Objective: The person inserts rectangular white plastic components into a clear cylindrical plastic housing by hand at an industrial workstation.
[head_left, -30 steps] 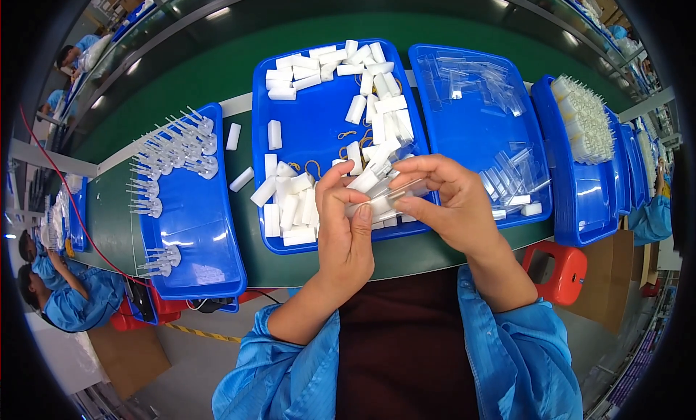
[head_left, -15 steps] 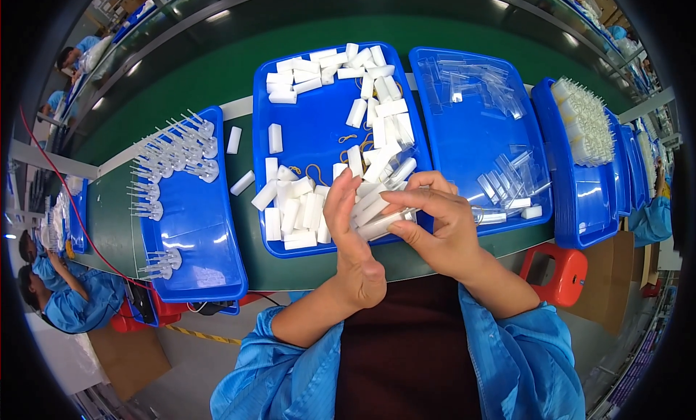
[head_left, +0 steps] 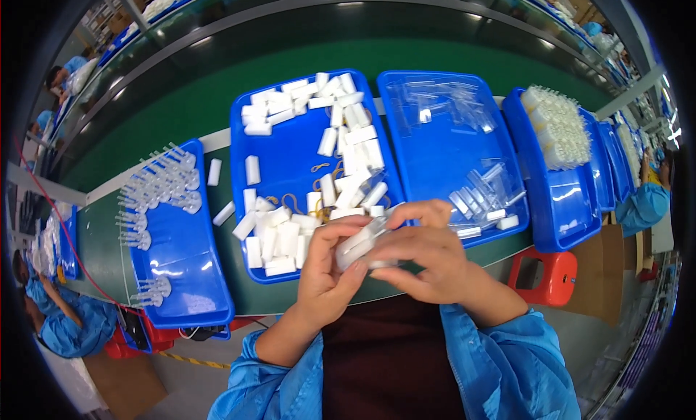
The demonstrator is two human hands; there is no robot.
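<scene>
Between my hands, just in front of the middle tray, is a small bundle of white blocks [head_left: 353, 252] with clear plastic at its far end. My left hand [head_left: 324, 275] is closed round the bundle's left side. From the right, my right hand [head_left: 428, 257] grips it, fingers bent and slightly blurred. How many pieces are in the bundle is hidden by the fingers. Beyond my hands, the blue middle tray [head_left: 286, 157] holds many loose white blocks [head_left: 283, 240] and some tan rubber bands [head_left: 290, 201].
A blue tray [head_left: 428, 163] on the right carries clear plastic sleeves [head_left: 453, 101]. Further right, white spiky pieces [head_left: 557, 130] crowd another tray. The left tray [head_left: 181, 253] bears clear stemmed parts [head_left: 156, 181]. Two white blocks [head_left: 215, 171] lie between trays. A red stool [head_left: 544, 279] stands at right.
My left fingers have gone from outstretched to curled round the bundle. Both hands have shifted slightly left and down in the picture, while the trays also sit lower and further left.
</scene>
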